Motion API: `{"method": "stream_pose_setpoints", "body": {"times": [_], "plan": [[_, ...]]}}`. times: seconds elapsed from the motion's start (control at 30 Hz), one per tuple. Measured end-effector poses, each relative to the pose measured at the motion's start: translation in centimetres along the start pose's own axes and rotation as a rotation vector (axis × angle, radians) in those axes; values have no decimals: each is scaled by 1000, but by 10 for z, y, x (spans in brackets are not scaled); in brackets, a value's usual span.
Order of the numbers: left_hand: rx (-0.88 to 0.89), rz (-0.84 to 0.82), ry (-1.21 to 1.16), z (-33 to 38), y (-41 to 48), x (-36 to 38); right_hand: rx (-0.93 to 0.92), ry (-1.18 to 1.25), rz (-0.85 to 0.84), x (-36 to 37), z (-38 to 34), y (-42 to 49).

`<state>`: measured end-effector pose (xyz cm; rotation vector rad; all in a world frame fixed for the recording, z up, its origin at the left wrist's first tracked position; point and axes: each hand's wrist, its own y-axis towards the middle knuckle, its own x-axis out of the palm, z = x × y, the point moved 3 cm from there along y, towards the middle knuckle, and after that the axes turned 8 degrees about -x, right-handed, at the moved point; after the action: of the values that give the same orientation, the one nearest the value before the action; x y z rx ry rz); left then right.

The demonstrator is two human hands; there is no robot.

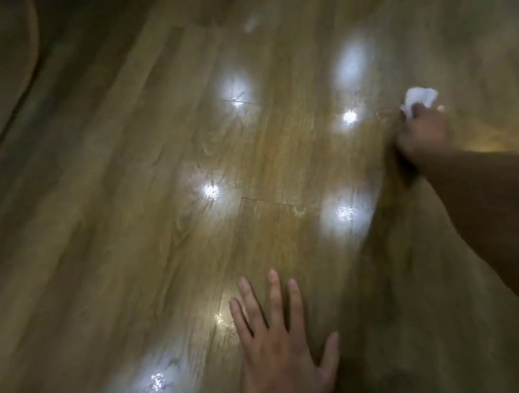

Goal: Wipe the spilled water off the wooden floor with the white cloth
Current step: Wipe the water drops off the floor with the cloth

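The wooden floor (147, 240) fills the view, its planks glossy with several bright light reflections. Thin wet smears (298, 212) show near a plank joint in the middle, and a faint wet streak (385, 112) lies just left of the cloth. My right hand (423, 134) reaches out at the right and grips a crumpled white cloth (421, 98), pressing it on the floor. My left hand (279, 338) lies flat on the planks at the bottom centre, fingers spread, holding nothing.
A darker curved edge (21, 93), perhaps a rug or furniture base, runs along the upper left. My right forearm (502, 202) crosses the right side. A pale smudge (251, 24) sits on the floor near the top.
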<state>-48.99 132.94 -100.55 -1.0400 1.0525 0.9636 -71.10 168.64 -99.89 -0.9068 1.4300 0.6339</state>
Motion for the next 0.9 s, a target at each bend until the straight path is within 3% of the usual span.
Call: {"method": "stream_pose_setpoints", "body": {"times": [0.1,0.27,0.37,0.5,0.6,0.77,0.83,0.9], "plan": [[-18,4,-12,0,1,0,-343,174,33,3,-140,-26],[-1,85,-79,-1,3,-3,-862,52,-162,32,-310,-122],[34,152,-129,-3,1,-4,-1211,18,-257,48,-343,-192],[4,36,-56,-2,-1,-2,-1599,-67,-277,40,-309,-237],[-28,12,-45,-4,-3,-3,-1419,61,-177,34,-232,-191],[-26,38,-52,-3,-4,-1,-615,77,100,3,-11,-103],[-31,32,-37,-3,-4,0,-360,89,156,-4,67,-112],[-42,20,-17,-2,-4,-1,-290,133,216,0,104,-151]]}}
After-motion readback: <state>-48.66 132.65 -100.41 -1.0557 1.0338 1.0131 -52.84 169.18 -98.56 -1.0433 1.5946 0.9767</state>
